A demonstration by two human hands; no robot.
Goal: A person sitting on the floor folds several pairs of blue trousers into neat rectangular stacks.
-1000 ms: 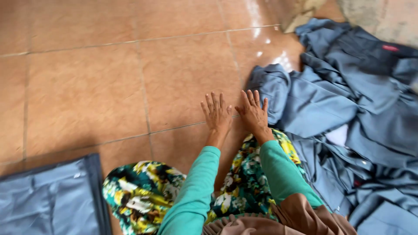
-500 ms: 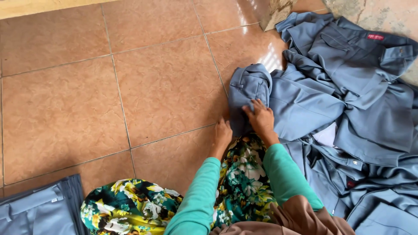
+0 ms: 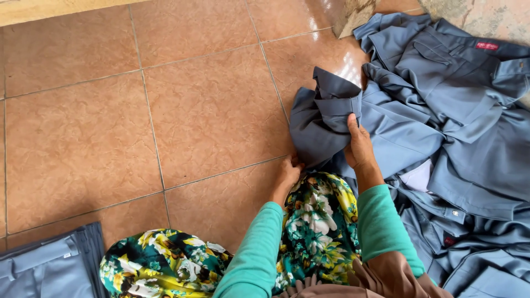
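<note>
tiled floor [image 3: 182, 110], reddish-brown, fills most of the view. heap of blue-grey uniform garments [image 3: 469, 127] covers its right side, up to the top right corner. folded blue-grey stack [image 3: 44, 267] sits at the bottom left corner. floral skirt [image 3: 165, 265] along the bottom edge, green sleeves above it. blue-grey garment [image 3: 326, 118] bunched at the heap's left edge, partly lifted off the floor. right hand [image 3: 360, 146]: fingers clenched on its folded upper part. left hand [image 3: 287, 175]: fingers grasping its lower edge, mostly hidden under the cloth.
</note>
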